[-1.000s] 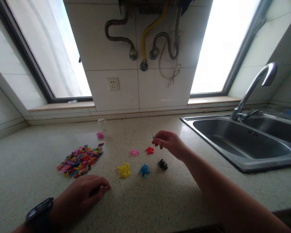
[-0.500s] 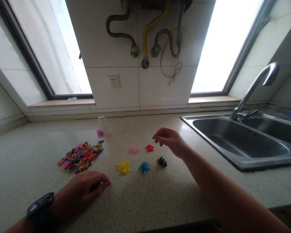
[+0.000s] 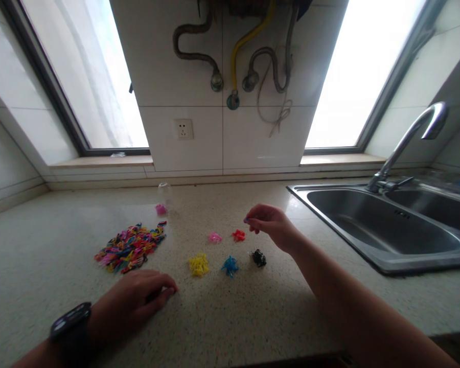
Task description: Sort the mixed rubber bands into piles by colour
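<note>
A tiny blue piece (image 3: pixel 246 220) is pinched by the right hand (image 3: pixel 269 224) beyond the red plastic heap (image 3: pixel 238 235), less exposed than a second ago, still apart from the spiky blue plastic pile (image 3: pixel 229 266). Whether anything is held in the curled left hand (image 3: pixel 136 296) cannot be told.

Multicoloured pile (image 3: pixel 132 246) — speckled countertop (image 3: pixel 230 317).

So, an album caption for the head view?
Right hand pinches a blue piece near five small piles; left hand rests by a multicoloured heap.
</note>
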`<state>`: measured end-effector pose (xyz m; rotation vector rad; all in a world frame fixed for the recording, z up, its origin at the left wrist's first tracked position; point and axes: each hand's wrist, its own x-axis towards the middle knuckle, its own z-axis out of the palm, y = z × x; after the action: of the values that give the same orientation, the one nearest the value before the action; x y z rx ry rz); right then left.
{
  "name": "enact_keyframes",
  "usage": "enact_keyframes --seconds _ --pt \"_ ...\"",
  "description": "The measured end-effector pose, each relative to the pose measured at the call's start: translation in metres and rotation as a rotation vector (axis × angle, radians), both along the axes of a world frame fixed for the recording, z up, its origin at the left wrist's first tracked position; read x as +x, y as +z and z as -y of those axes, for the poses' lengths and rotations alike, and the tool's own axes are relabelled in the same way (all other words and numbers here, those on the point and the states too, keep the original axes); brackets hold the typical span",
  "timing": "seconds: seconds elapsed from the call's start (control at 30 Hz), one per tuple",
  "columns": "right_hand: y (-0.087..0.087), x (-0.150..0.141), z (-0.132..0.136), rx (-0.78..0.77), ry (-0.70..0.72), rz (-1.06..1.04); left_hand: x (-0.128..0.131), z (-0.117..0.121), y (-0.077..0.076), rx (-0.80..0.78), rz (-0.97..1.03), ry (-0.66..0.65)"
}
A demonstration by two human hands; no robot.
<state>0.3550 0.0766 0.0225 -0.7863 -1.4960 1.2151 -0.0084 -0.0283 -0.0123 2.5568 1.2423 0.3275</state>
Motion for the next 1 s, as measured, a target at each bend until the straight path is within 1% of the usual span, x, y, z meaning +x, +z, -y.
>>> enact_keyframes --seconds 0.17,0.3,0.57,0.67,0.77,0.87,1.0 --pt "0.0 0.001 0.0 -0.02 -0.004 0.002 -0.001 -0.002 -0.005 0.0 0.002 0.001" --pt "0.004 0.001 0.003 -0.008 0.013 -0.025 0.0 -0.002 -0.003 0.012 0.0 0.0" --pt "0.011 0.0 0.012 -0.004 0.126 -0.121 0.002 -0.002 -0.002 0.018 0.005 -0.024" --pt "0.013 -0.006 0.02 0.007 0.203 -0.135 0.002 -0.002 -0.002 0.009 0.01 -0.01" --pt "0.017 -0.015 0.031 0.027 0.288 -0.167 0.004 -0.002 0.0 0.014 0.02 0.006" --pt "0.02 -0.022 0.04 0.051 0.341 -0.205 0.005 -0.003 0.001 0.022 0.016 0.001" --pt "0.023 -0.026 0.045 0.122 0.36 -0.231 0.003 -0.003 0.0 0.023 0.002 -0.019"
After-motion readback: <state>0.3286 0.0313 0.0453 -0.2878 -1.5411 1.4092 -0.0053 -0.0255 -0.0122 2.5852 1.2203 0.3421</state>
